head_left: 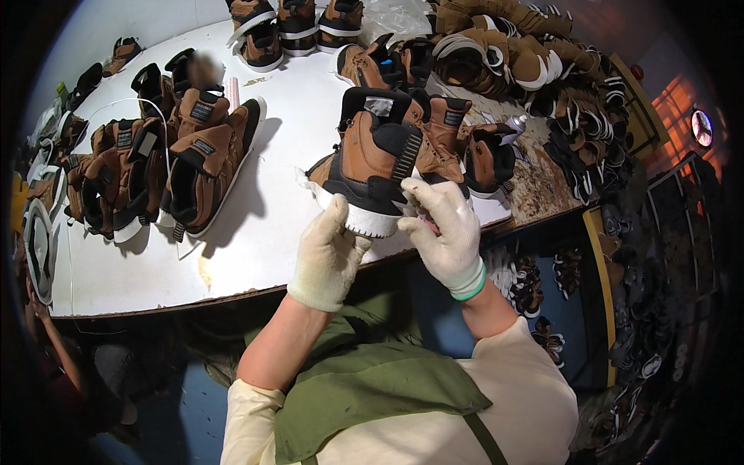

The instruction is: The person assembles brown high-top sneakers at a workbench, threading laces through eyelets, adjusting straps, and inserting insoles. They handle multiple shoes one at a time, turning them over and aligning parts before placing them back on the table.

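Nearest to you, at six o'clock, your olive-green cloth apron (372, 387) lies over a cream long-sleeved top (527, 395), with both forearms rising from it toward the table edge. Your left hand (327, 260), in a cream knitted work glove, has its fingers pressed together and pointing up, and their tips touch the white sole at the heel of the brown-and-black leather ankle boot (372, 167). Your right hand (446, 229), in a matching glove with a green cuff, sits at about three o'clock from the left one; its fingers curl and pinch the same sole edge from the other side, with something pinkish between them that is too small to tell. That boot is at the near edge of the white round worktable (256, 240), just above both hands, with its black collar and pull loop upward.

At two o'clock from the boot, two more brown boots with black tongues (465, 147) stand just beside it. Out at nine o'clock, a row of brown-and-black boots (155, 170) lies tipped on its side on the table, well apart from your hands. Farther off, at twelve o'clock, a few more boots with white soles (298, 27) stand at the far rim. At one to two o'clock, a heap of tan uppers and black-and-white soles (535, 62) covers the far right of the bench.
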`<state>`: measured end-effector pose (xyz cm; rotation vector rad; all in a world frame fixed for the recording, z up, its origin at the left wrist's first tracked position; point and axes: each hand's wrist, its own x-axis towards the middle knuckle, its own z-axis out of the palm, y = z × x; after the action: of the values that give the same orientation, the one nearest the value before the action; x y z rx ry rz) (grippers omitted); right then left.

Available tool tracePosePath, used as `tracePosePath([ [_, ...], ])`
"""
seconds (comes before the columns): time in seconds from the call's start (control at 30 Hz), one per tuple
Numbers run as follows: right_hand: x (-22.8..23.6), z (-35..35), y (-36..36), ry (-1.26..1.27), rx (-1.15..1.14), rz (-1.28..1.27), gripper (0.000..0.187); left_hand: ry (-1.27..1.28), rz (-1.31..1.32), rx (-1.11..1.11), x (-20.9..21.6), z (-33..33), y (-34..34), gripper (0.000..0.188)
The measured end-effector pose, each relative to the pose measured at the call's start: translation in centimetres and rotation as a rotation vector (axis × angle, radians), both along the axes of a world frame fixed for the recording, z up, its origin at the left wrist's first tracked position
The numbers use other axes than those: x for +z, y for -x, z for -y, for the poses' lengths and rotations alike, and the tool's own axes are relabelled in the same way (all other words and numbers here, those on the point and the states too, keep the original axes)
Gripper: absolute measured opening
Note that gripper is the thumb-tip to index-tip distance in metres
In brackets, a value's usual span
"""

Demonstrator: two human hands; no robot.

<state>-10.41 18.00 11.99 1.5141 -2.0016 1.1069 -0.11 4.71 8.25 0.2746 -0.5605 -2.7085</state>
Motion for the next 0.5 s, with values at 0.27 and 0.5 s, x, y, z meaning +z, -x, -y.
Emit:
tracePosePath([
  [0.27, 0.5, 0.1, -0.3, -0.049, -0.067, -0.075, 0.047, -0.008, -0.018, -0.030, -0.3, 0.6, 0.0, 0.039],
  [0.5, 0.9, 0.5, -0.3, -0.089, -0.106, -0.210, 0.046, -0.028, -0.004, -0.015, 0.4, 0.4, 0.0, 0.037],
])
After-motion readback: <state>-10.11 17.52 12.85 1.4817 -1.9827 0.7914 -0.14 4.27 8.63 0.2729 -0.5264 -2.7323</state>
